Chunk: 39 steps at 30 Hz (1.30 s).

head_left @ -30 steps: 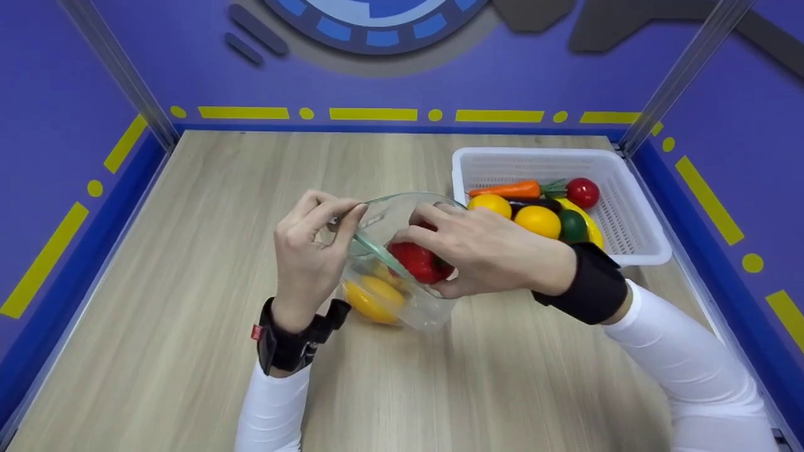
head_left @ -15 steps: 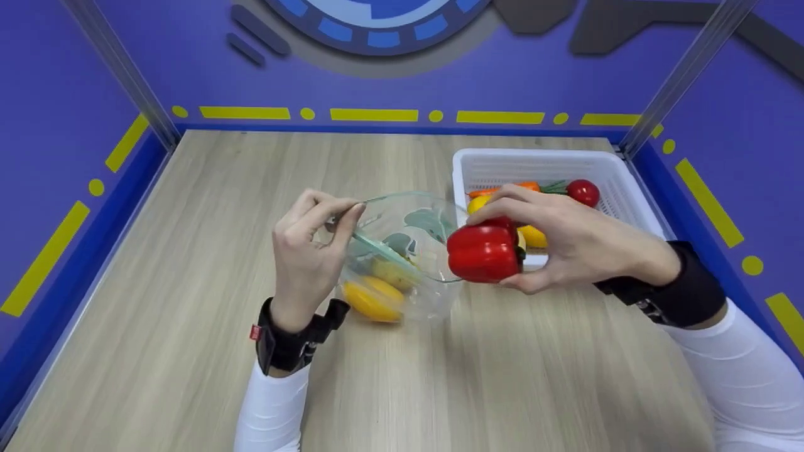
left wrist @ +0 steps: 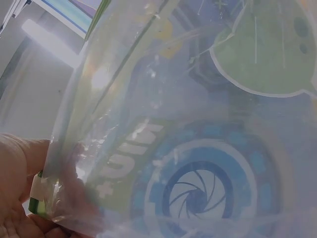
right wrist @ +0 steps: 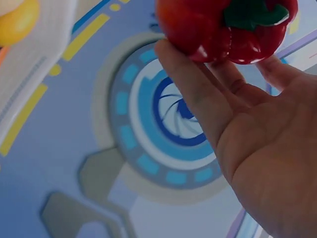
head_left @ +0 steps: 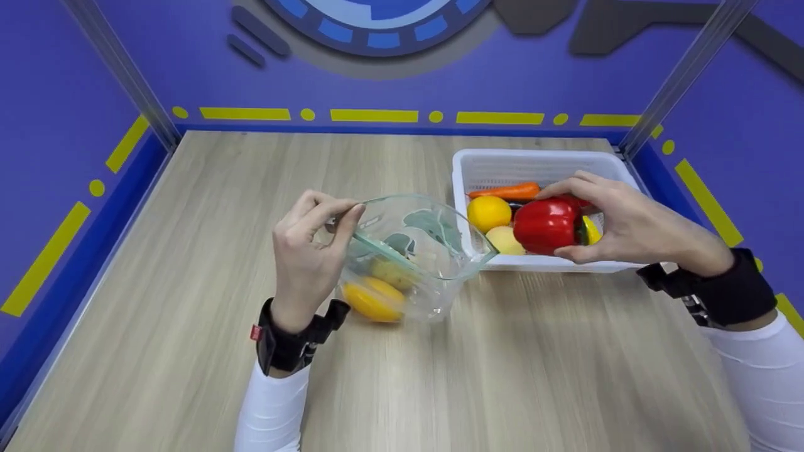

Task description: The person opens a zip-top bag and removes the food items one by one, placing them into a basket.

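My left hand (head_left: 312, 248) pinches the rim of a clear zip bag (head_left: 433, 295) between thumb and fingers. The bag's mouth gapes toward the right. Inside it, low down, lie a yellow mango-like fruit (head_left: 375, 299) and a duller yellow-green fruit (head_left: 392, 274). In the left wrist view the transparent bag (left wrist: 163, 163) fills most of the picture, with the left hand (left wrist: 22, 186) at its corner. My right hand (head_left: 634, 220) grips a red bell pepper (head_left: 546, 226) over the front of the basket. The right wrist view shows the bell pepper (right wrist: 223, 29) at the fingertips, its green stem facing the palm.
A white plastic basket (head_left: 628, 260) stands at the back right of the wooden table (head_left: 251, 176). It holds a carrot (head_left: 505, 191), a yellow lemon-like fruit (head_left: 488, 213), a pale yellow fruit (head_left: 504, 240) and others partly hidden by the right hand. Blue panels (head_left: 402, 88) enclose the table.
My right hand has drawn the bell pepper out of the bag's mouth and carried it right to above the basket. The left hand stays put on the bag's rim.
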### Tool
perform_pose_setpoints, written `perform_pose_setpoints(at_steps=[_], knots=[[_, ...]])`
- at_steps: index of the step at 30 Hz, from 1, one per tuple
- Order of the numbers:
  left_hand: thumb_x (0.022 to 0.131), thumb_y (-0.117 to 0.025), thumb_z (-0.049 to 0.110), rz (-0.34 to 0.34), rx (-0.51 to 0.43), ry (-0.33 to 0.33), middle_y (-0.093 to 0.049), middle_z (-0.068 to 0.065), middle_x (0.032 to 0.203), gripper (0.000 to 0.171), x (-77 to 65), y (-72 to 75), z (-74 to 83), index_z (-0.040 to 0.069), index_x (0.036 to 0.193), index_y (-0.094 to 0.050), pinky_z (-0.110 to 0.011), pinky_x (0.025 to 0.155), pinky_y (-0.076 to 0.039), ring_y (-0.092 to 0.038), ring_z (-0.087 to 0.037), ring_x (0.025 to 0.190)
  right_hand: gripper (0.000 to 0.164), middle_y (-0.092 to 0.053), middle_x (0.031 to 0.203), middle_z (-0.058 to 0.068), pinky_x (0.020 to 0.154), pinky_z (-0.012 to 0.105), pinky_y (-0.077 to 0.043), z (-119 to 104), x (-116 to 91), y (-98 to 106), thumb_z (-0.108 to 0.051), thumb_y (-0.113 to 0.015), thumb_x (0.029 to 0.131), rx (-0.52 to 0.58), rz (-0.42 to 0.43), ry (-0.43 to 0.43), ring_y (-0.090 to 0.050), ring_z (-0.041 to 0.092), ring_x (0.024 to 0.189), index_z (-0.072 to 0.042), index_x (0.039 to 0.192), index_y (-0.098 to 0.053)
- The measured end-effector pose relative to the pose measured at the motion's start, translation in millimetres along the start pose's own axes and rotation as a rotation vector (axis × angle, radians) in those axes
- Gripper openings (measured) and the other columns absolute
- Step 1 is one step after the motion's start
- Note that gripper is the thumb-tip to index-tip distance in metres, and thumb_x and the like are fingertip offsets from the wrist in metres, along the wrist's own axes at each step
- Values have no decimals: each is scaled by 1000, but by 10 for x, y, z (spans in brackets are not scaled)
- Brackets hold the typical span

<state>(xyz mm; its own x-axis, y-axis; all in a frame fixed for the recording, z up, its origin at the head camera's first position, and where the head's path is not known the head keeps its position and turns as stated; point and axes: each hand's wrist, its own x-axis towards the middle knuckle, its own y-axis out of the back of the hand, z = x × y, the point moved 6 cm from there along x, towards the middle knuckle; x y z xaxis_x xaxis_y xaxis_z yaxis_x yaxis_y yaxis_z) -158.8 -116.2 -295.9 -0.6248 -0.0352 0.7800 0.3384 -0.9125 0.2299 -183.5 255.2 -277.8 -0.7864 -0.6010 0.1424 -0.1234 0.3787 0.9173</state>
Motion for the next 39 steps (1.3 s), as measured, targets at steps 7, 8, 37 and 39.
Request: perform_pose_setpoints(at_steps=[7,8,37,39], knots=[[91,-79,0,-4,8,-2,-64,-12,83,4,-1,-2,7,-1,95,-80,-11,72,-50,-59,-9,74,64,-68,131,14,84,29,-60,614,-64,-137,-18,-94,80,-2,-56,-222,-67,25,105,-10,135,-62],[91,-79,-1,0,7,-4,-64,-13,82,4,1,-1,8,-1,95,-80,-11,72,-50,-59,-10,73,64,-68,131,15,86,34,-62,703,-72,-162,-20,-93,80,1,-67,-247,-67,27,107,-9,136,-62],[92,-79,0,-3,10,5,-65,-13,83,4,4,-21,-14,-1,95,-80,-12,72,-50,-59,-9,74,60,-72,120,26,93,57,-60,1649,-262,-710,-37,-80,95,-41,-220,-450,-66,37,103,4,134,-62],[92,-79,0,0,11,2,-65,-13,82,4,2,-23,-16,-1,95,-80,-12,72,-49,-59,-10,73,53,-73,121,26,95,59,-59,1531,-215,-660,-32,-79,97,-64,-176,-415,-68,39,107,5,132,-65]])
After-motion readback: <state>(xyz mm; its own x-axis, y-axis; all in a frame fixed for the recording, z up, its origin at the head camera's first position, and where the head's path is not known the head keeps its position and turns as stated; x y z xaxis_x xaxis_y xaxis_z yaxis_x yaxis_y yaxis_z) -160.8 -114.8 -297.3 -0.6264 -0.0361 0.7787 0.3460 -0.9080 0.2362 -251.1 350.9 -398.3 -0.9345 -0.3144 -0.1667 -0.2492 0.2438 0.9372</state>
